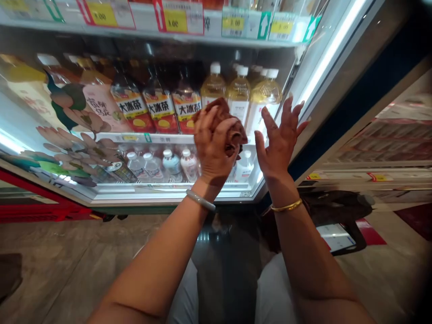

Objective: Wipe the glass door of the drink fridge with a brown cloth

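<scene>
My left hand (212, 141) is closed around a crumpled brown cloth (236, 130), held up in front of the glass door of a drinks fridge. To its right, my right hand (281, 139) is raised with the fingers spread and nothing in it. I cannot tell whether either one touches the glass. Behind them stand bottles of pale yellow drink (240, 92) with white caps, partly hidden by the cloth and hands. Dark iced tea bottles (158, 108) with red and yellow labels stand to the left on the same shelf.
Smaller bottles (173, 165) line the bottom shelf. Flower decoration (81, 121) covers the left part of the glass. A dark blue frame (337, 121) borders the fridge on the right, with store shelves beyond. A dark bag-like object (334, 207) is at lower right, above the tiled floor (84, 270).
</scene>
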A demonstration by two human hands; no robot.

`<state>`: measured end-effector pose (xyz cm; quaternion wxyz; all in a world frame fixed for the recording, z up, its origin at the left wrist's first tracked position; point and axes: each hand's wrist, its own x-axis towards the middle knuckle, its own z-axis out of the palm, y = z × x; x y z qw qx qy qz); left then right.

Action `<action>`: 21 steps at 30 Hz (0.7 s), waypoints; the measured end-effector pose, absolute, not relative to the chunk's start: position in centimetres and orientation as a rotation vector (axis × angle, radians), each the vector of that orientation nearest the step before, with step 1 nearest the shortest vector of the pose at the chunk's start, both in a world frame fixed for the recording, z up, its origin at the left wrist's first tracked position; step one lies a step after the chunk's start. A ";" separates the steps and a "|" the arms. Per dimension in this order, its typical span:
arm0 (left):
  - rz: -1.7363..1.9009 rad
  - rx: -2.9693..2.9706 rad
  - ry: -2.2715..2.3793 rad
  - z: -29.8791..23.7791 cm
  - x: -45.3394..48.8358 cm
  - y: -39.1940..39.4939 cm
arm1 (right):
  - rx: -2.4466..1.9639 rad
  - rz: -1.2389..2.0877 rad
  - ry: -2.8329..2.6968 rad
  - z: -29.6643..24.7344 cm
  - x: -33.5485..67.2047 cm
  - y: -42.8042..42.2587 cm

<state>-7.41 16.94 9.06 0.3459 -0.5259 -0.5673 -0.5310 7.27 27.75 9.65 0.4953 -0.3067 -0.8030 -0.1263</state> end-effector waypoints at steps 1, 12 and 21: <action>-1.339 -1.433 -1.461 8.1 -6.6 17.5 | -0.736 -0.298 -1.941 9.7 7.5 27.9; -1.333 -1.444 -1.205 9.8 -5.1 19.1 | -0.638 -0.291 -1.897 8.9 8.9 29.8; -1.291 -1.725 -1.184 7.6 -2.7 22.0 | -0.655 -0.239 -1.946 9.3 9.8 29.1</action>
